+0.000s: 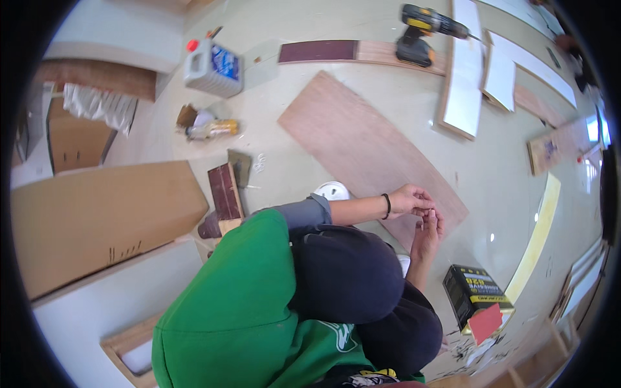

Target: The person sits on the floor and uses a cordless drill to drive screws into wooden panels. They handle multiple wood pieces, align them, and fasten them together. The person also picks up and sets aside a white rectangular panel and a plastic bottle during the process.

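My left hand (413, 200), with a dark band on its wrist, reaches across from the left. My right hand (428, 235) comes up to meet it from below. The fingertips of both hands are pinched together and nearly touch. Whatever lies between them, if anything, is too small to make out. Both hands are over the right end of a reddish-brown wooden board (362, 142), which lies slanting on the pale floor.
A cordless drill (414, 32) stands on a wooden strip ahead, beside white-faced boards (463, 84). To the right sits a black and yellow can (469, 288) with a red sheet (485, 323) against it. A grey jug (213, 68), a small bottle (213, 129) and a cardboard panel (103, 223) are left.
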`<act>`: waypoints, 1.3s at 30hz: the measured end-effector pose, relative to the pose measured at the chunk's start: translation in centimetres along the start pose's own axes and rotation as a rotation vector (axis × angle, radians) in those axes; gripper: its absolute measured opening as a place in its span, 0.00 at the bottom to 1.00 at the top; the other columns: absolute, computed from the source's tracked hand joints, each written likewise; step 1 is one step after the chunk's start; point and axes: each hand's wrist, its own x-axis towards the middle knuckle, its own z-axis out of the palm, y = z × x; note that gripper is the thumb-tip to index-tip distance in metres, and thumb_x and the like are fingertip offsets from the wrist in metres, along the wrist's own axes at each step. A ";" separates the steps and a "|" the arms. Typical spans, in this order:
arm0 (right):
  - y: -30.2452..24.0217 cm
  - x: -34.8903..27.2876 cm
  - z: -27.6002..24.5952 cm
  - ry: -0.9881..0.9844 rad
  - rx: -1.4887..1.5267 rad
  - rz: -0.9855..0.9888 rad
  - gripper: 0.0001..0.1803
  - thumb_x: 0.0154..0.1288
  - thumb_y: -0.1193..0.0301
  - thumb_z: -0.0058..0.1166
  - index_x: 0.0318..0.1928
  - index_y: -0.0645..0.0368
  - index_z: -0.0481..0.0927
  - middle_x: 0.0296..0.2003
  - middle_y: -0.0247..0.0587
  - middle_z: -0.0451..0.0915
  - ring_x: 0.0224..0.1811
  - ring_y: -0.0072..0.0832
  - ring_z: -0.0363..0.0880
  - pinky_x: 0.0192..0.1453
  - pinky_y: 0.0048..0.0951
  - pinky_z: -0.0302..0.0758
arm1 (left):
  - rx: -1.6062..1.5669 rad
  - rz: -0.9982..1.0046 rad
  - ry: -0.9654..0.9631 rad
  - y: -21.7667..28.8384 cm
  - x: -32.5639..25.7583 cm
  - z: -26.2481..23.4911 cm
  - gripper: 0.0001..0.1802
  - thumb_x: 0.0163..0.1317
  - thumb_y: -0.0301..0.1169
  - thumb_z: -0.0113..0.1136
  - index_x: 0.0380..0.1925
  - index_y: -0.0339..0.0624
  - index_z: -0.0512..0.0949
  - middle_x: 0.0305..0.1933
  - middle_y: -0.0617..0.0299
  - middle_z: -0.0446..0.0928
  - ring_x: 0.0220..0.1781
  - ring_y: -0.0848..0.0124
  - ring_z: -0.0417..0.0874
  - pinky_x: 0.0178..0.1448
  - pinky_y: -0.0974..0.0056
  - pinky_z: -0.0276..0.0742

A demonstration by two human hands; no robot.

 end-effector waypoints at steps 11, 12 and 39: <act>1.4 -0.3 1.2 -0.031 -0.262 -0.100 0.15 0.68 0.83 0.55 0.53 0.60 0.73 0.45 0.36 0.76 0.47 0.23 0.76 0.53 0.25 0.75 | 0.197 0.467 0.480 0.9 -8.0 -13.5 0.06 0.70 0.28 0.57 0.43 0.39 0.76 0.35 0.61 0.80 0.36 0.74 0.83 0.43 0.68 0.82; 1.3 -0.3 1.3 -0.029 -0.277 -0.119 0.15 0.69 0.82 0.54 0.54 0.60 0.73 0.44 0.37 0.77 0.46 0.23 0.77 0.52 0.26 0.76 | 0.237 0.522 0.543 1.0 -8.9 -14.8 0.05 0.70 0.27 0.56 0.43 0.40 0.76 0.34 0.62 0.79 0.36 0.75 0.83 0.42 0.68 0.82; -5.3 -4.2 6.2 -0.063 -0.813 -0.446 0.37 0.65 0.71 0.61 0.71 0.52 0.58 0.59 0.41 0.77 0.60 0.39 0.77 0.61 0.40 0.76 | 1.037 1.280 0.708 28.1 9.6 -12.7 0.20 0.49 0.23 0.75 0.44 0.31 0.82 0.44 0.56 0.86 0.42 0.69 0.86 0.53 0.63 0.80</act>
